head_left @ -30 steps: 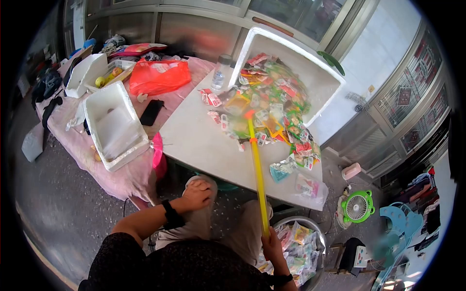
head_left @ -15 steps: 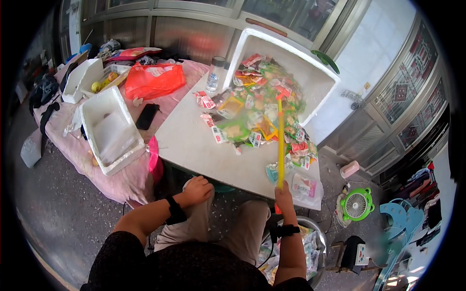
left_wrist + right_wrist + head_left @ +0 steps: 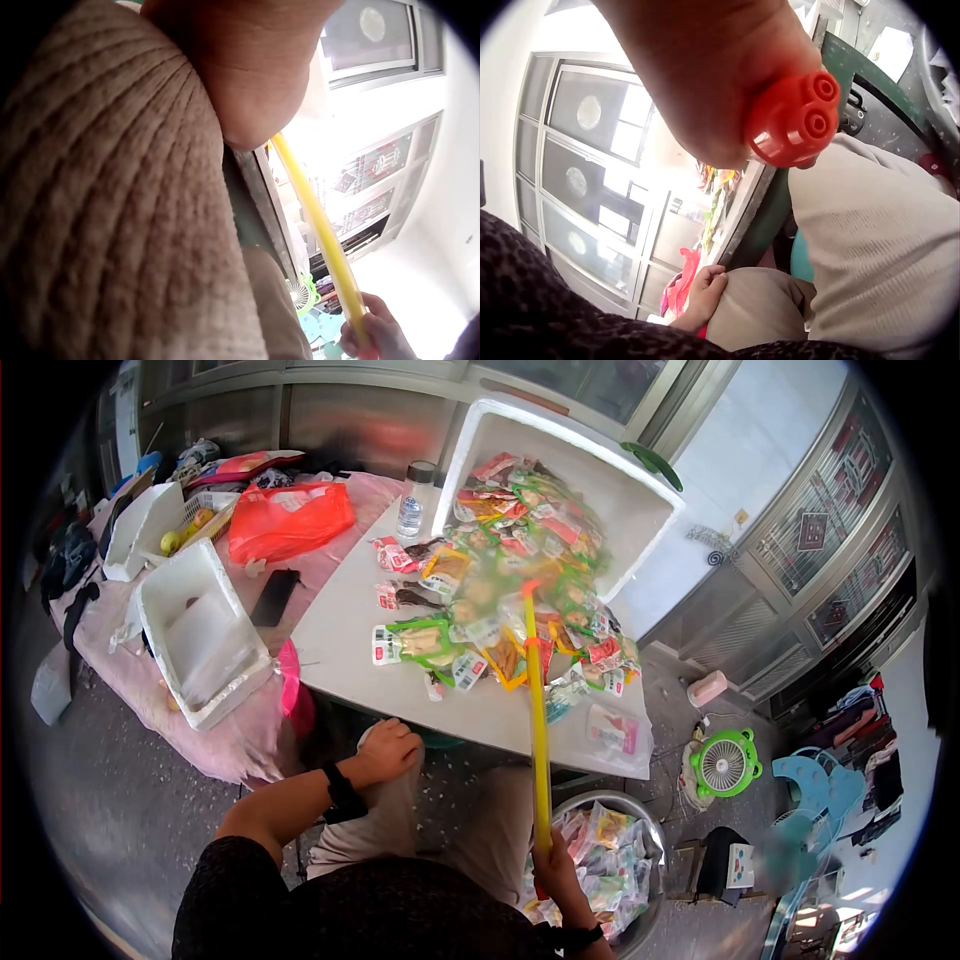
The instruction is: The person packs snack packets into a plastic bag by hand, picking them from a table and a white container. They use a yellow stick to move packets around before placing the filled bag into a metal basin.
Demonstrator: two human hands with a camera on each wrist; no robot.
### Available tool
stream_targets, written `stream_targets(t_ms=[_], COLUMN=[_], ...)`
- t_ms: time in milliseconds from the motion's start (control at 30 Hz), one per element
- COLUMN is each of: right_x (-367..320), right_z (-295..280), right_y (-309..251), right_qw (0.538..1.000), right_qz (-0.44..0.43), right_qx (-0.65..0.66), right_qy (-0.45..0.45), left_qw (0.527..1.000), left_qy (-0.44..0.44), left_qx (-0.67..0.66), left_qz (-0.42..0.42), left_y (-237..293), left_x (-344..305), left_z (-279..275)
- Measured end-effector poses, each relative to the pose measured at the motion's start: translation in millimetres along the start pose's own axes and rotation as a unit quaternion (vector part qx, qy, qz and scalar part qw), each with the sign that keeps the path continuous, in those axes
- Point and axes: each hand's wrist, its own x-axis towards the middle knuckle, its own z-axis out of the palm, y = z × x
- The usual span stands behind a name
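Note:
My right hand (image 3: 562,870) grips the lower end of a long yellow stick (image 3: 537,730), beside my right thigh. The stick's orange-red tip (image 3: 530,589) lies over a heap of snack packets (image 3: 570,520) that spills from a tipped white foam box (image 3: 640,535) onto the table. In the right wrist view, a rounded red plastic end (image 3: 791,124) with two ringed knobs pokes out of that hand. My left hand (image 3: 388,750) rests on my left knee and holds nothing. A green-edged packet (image 3: 415,642) lies on the table's near left part.
Below the table, a metal basin (image 3: 645,880) holds many packets. A lidded bottle (image 3: 413,500) stands beside the foam box. To the left, a pink-covered surface (image 3: 190,745) bears another foam box (image 3: 215,700), a phone (image 3: 275,598) and a red bag (image 3: 290,520). A green fan (image 3: 727,763) stands right.
My right hand went forward with the stick, then drew back toward my body. Packets shifted toward the table's near side, among them the green-edged one. My left hand stayed on the knee.

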Motion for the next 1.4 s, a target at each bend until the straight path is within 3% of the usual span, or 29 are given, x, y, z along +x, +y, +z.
stream_targets(t_ms=[100, 233, 300, 433, 533, 633, 833, 900, 1033, 1067, 1167, 1300, 1367, 1400], right_x=[-9, 37, 72, 147, 165, 150, 75, 49, 0, -8, -13, 15, 29, 34], right_z=[3, -11, -26, -50, -63, -61, -41, -32, -25, -27, -26, -47, -71, -77], right_y=[5, 2, -4, 5, -10, -25, 16, 32, -5, -20, 10, 30, 8, 9], right_qw=[0.995, 0.995, 0.991, 0.981, 0.988, 0.992, 0.990, 0.998, 0.994, 0.986, 0.985, 0.967, 0.966, 0.971], right_qz=[0.038, -0.029, -0.008, -0.049, 0.028, 0.031, -0.046, 0.046, 0.079, 0.137, 0.097, 0.078, 0.128, 0.112], right_qx=[0.091, 0.050, 0.027, -0.020, -0.051, -0.043, -0.060, 0.002, 0.059, 0.084, 0.110, 0.087, 0.074, 0.046], right_qy=[-0.006, 0.083, 0.130, 0.186, 0.140, 0.112, 0.118, 0.051, 0.040, 0.051, 0.093, 0.225, 0.213, 0.205], left_qw=[1.000, 1.000, 1.000, 1.000, 1.000, 1.000, 0.999, 0.999, 0.999, 0.999, 0.999, 0.999, 0.999, 1.000], left_qy=[-0.005, -0.017, -0.025, -0.028, -0.022, -0.020, -0.018, -0.016, -0.034, -0.034, -0.036, -0.035, -0.029, -0.023], left_qx=[0.003, 0.004, 0.006, 0.003, 0.001, -0.003, 0.002, -0.005, -0.009, -0.007, -0.003, -0.001, 0.000, 0.000], left_qz=[0.001, -0.003, -0.004, -0.011, -0.016, -0.019, -0.031, -0.030, -0.032, -0.031, -0.028, -0.025, -0.019, -0.017], left_y=[-1, 0, 0, -3, -4, -5, -2, -1, 1, 2, 4, 3, 0, -1], left_x=[1, 2, 2, 1, -1, -2, 1, 3, 4, 5, 6, 4, 5, 4], left_z=[-3, -3, -2, -1, -3, -5, -10, -9, -3, -2, -1, -1, -1, -1])
